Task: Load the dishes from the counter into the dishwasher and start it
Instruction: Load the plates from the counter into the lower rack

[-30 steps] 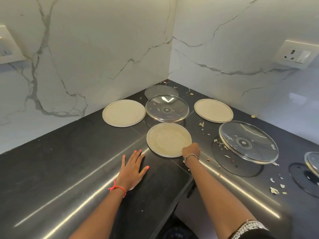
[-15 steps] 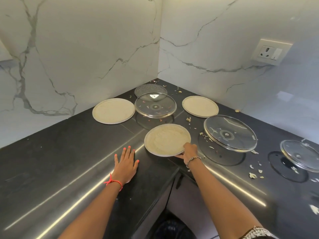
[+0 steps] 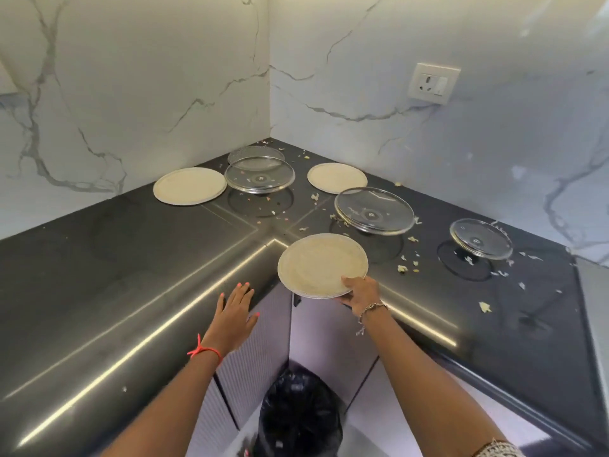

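Loading step: right hand (image 3: 361, 291) is holding a cream plate (image 3: 321, 263) over the surface's (image 3: 115, 258) inner corner, grip clamped on its rim.
Left hand (image 3: 235, 306): lying flat — grip apart.
Next: probably a level carry to the dishwasher.

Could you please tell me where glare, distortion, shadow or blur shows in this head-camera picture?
Head view: a bright glare streak runs along the dark counter edge; the same view's wide angle bows the walls and counter lines; the large glass lid throws a dark round patch beneath it, and the cream plate in the right hand looks sharp.
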Available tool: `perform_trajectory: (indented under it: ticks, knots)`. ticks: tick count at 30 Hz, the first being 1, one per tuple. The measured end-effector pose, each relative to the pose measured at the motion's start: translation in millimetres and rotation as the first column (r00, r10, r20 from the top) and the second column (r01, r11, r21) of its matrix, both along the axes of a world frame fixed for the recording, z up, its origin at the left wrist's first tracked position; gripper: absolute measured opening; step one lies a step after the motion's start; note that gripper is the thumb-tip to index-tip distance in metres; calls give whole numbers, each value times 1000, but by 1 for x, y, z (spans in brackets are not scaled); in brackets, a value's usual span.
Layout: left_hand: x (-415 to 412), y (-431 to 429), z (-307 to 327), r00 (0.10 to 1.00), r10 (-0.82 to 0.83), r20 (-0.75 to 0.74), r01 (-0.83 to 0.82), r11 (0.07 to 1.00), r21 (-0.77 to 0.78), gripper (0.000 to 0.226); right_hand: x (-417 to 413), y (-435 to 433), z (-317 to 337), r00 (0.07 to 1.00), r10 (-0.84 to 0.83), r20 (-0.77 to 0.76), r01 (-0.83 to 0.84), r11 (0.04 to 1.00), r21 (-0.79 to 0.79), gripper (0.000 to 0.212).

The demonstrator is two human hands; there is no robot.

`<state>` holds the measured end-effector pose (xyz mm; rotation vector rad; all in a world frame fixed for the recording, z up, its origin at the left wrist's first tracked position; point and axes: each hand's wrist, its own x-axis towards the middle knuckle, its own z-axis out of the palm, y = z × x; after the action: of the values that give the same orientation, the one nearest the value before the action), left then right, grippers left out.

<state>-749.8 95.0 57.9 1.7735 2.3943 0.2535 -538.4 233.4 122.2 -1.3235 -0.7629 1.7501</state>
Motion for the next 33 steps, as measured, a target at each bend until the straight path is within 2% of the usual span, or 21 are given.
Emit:
perform_trajectory:
  ticks: [5, 12, 18, 27, 33]
  knots:
    - [50, -56, -21, 996, -59, 63, 52, 994, 98, 53, 55, -52, -18, 1000, -12, 10, 13, 999, -37, 40]
    - [101, -121, -42, 995, -81, 65, 86, 993, -83, 59, 117, -121, -48, 1000, -1, 29, 3, 997, -83, 32]
    - [141, -167, -50, 982, -161, 101, 167, 984, -54, 60, 164, -197, -74, 993, 11, 120, 1, 995, -103, 31]
    - [217, -296, -83, 923, -312, 226, 335, 939, -75, 59, 236, -358, -109, 983, -130, 132, 151, 976, -158, 34]
    - [259, -376, -99, 901, -346, 261, 397, 900, -178, 58, 288, -456, -124, 969, -162, 185, 198, 960, -196, 23]
